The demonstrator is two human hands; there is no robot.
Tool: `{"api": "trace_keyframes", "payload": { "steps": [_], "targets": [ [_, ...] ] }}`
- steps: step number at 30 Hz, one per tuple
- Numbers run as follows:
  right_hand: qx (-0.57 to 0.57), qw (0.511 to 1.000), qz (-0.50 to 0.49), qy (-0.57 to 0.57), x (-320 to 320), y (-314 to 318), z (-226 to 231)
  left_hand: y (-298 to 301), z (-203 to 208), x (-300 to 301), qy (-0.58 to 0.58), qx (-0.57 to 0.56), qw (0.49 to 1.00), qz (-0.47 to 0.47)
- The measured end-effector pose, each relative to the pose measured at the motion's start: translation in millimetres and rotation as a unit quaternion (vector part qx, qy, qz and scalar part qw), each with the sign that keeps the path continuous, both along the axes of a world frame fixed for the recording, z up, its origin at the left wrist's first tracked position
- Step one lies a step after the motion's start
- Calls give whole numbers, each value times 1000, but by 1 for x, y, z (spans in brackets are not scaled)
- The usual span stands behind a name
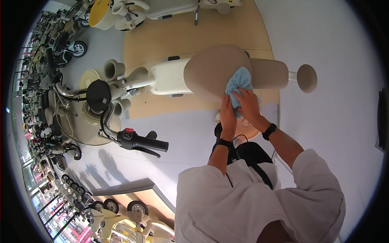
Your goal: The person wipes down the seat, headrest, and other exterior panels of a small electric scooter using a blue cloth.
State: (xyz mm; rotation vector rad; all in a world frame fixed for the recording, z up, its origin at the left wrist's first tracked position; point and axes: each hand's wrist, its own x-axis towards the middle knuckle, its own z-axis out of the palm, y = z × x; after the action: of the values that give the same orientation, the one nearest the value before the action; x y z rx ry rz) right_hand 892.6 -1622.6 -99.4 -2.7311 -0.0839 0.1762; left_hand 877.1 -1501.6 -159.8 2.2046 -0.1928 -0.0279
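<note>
A light blue cloth [239, 79] lies bunched over the near edge of a tan scooter saddle [208, 73]. My right hand [248, 106] presses on it from the right, fingers bent into its folds. On the cloth's left side is my left hand [228, 121], its fingers fairly straight along the saddle's edge and the fabric caught beside its thumb. Part of the cloth hangs down between both hands. Right of the saddle extends a tan rear seat [269, 73] with a round backrest pad [306, 78].
Left of the saddle are the cream footboard [168, 77], handlebar grip [150, 143] and a front basket with cup holders [113, 69]. An orange round object [248, 128] sits below my hands, partly hidden. More scooters [133, 227] stand at lower left and behind; a white wall [332, 121] rises right.
</note>
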Motion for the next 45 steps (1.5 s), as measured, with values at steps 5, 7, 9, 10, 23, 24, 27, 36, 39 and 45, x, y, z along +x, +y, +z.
{"api": "trace_keyframes", "payload": {
  "steps": [5,7,9,10,23,24,27,36,39,45],
  "targets": [
    [268,958,-61,84,-75,9,0,58,49,-47,120,-27,989,-82],
    [340,935,-55,85,-90,28,36,80,101,-60,83,-44,993,-73],
    [403,915,-22,3,-93,60,78,107,155,-69,3,-25,999,-28],
    [409,912,-10,6,-94,77,105,119,184,-80,-67,-11,998,3],
    [351,920,55,-163,19,315,147,334,214,38,-308,138,941,27],
    [321,937,28,-137,22,314,147,338,207,42,-277,97,956,3],
    [278,951,-2,-131,7,288,131,328,198,43,-291,73,949,-97],
    [202,960,-146,-129,-68,274,103,310,174,15,-252,46,925,-279],
    [168,961,-142,-168,-58,288,104,321,170,22,-260,29,924,-280],
    [176,964,-117,-162,-64,310,137,353,173,2,-121,-57,957,-258]
  ]
}}
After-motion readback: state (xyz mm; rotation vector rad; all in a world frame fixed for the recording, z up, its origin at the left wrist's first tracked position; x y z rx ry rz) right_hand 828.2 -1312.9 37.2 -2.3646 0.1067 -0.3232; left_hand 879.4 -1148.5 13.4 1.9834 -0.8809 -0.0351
